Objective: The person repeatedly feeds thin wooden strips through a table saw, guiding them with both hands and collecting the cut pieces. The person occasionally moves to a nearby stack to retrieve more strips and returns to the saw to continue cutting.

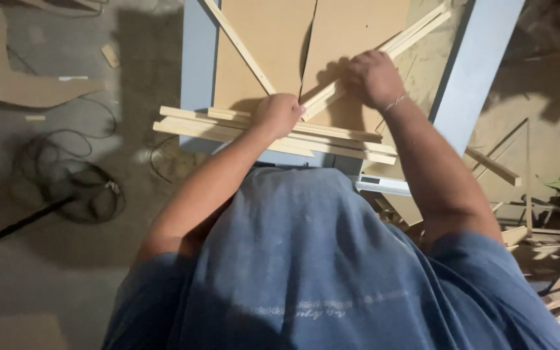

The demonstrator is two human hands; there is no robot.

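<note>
Currently we note both hands on one long pale wooden strip [358, 71] that runs diagonally from the upper right down toward the middle of the surface [197, 65]. Our left hand [279, 113] has its grip clenched on the strip's lower end; our right hand [372, 76] grasps it further up. The strip lies over tan boards [260, 45]. A stack of similar strips [228, 126] lies crosswise at the near edge, under the left wrist. Coiled cables [66, 181] lie on the floor, left.

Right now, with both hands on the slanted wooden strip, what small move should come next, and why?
Probably lay the slanted strip down with the stack of strips. The left hand and right hand grip its lower end just above that stack, at the board edge.
</note>
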